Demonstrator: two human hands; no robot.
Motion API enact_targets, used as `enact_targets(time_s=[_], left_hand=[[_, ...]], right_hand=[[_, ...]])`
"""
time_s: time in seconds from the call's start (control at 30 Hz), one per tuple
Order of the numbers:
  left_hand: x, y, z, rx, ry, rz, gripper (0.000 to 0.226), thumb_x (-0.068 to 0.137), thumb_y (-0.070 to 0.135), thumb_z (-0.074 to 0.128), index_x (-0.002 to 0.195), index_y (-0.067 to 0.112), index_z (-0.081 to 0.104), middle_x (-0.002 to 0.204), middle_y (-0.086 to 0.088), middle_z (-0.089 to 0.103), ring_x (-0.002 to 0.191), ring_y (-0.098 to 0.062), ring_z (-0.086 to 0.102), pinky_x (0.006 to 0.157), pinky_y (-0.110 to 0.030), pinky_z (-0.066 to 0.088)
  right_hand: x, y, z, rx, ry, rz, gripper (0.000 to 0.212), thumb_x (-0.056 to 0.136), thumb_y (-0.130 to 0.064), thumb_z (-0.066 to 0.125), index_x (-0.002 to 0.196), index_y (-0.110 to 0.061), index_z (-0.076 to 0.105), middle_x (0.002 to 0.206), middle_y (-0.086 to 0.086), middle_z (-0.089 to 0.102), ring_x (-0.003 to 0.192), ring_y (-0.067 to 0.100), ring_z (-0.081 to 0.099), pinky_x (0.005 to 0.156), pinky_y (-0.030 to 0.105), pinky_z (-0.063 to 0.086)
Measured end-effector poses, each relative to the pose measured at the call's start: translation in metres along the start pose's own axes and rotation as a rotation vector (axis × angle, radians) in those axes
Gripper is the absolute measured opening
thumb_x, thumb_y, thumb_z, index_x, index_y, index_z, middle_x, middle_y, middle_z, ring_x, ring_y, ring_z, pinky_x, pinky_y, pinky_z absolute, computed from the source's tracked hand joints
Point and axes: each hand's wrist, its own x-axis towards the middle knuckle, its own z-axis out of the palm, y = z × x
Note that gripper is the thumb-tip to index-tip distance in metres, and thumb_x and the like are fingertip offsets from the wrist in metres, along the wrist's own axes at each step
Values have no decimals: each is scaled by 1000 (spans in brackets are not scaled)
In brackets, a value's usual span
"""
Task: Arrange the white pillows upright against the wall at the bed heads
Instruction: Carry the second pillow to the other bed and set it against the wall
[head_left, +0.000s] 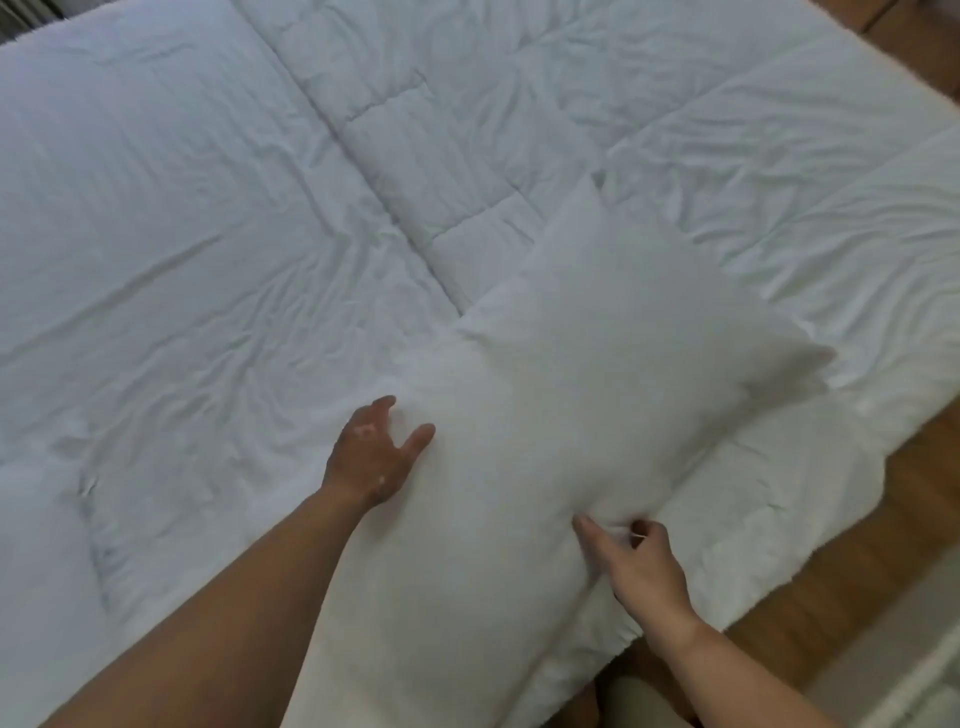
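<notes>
A white pillow (613, 332) lies flat on the white duvet (208, 234), near the bed's right side, with one corner pointing away from me. My right hand (636, 566) pinches the pillow's near edge, fingers bunching the fabric. My left hand (374, 452) rests against the pillow's left edge with fingers spread, holding nothing that I can see. No wall or bed head is in view.
The wrinkled duvet covers the whole bed and hangs over its right edge (779, 519). Wooden floor (857, 561) runs along the right side, with a pale rug or mat (893, 654) at the lower right.
</notes>
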Motion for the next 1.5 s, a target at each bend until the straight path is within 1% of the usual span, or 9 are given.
enact_targets(time_s=[0.13,0.43,0.63,0.77,0.93,1.13,1.3,1.4,1.5], left_hand=[[56,7,-2,76,-126,100,91,88,71,55,161,21,31,164,-9,38,151,-27,35,120,-41,27],[128,3,9,19,-375,124,126,55,97,55,161,36,24,159,-6,47,141,-33,48,115,-45,37],[131,3,12,-196,-473,184,88,63,82,74,139,41,56,134,13,68,122,-16,65,111,-45,46],[98,18,-2,-321,-500,224,63,63,66,77,119,38,68,115,14,78,106,-8,74,100,-40,53],[54,34,-31,-396,-462,211,81,53,65,87,125,33,69,113,9,80,102,-17,77,97,-49,58],[-3,63,-67,-443,-356,264,80,52,59,92,125,37,68,114,11,79,104,-16,76,92,-46,60],[-61,97,-80,-545,-261,311,76,54,50,91,125,33,68,110,12,80,99,-11,77,83,-36,60],[-96,126,-77,-611,-221,353,78,58,46,91,130,31,66,114,12,79,101,-10,77,86,-35,58],[-120,160,-68,-672,-211,358,70,61,42,92,126,32,67,110,12,80,97,-10,78,84,-36,59]], right_hand=[[6,10,23,348,-44,12,117,42,-72,90,140,-21,51,129,-4,70,119,20,68,109,51,53],[32,16,46,631,-75,-55,114,40,-63,100,141,-26,60,129,-7,77,120,15,72,111,48,52],[39,20,58,760,-10,-73,119,33,-57,103,138,-18,64,125,-2,79,115,16,75,106,43,55],[28,19,55,843,-50,-77,108,33,-48,106,129,-11,72,121,8,81,111,25,77,101,44,58],[-2,5,36,879,-96,-157,94,31,-39,106,115,-9,77,109,9,84,95,23,81,72,29,66],[-38,-17,-24,842,-105,-272,56,64,-16,87,119,-11,75,104,4,85,89,16,82,65,22,64],[-67,-32,-86,759,-76,-361,105,19,-53,103,114,-17,75,103,1,85,91,19,82,81,35,59],[-78,-36,-130,736,-71,-428,94,31,-44,102,116,-19,74,102,-1,85,91,18,82,78,35,59],[-79,-35,-176,711,-28,-481,110,22,-53,103,122,-17,73,108,1,84,95,20,81,74,30,64]])
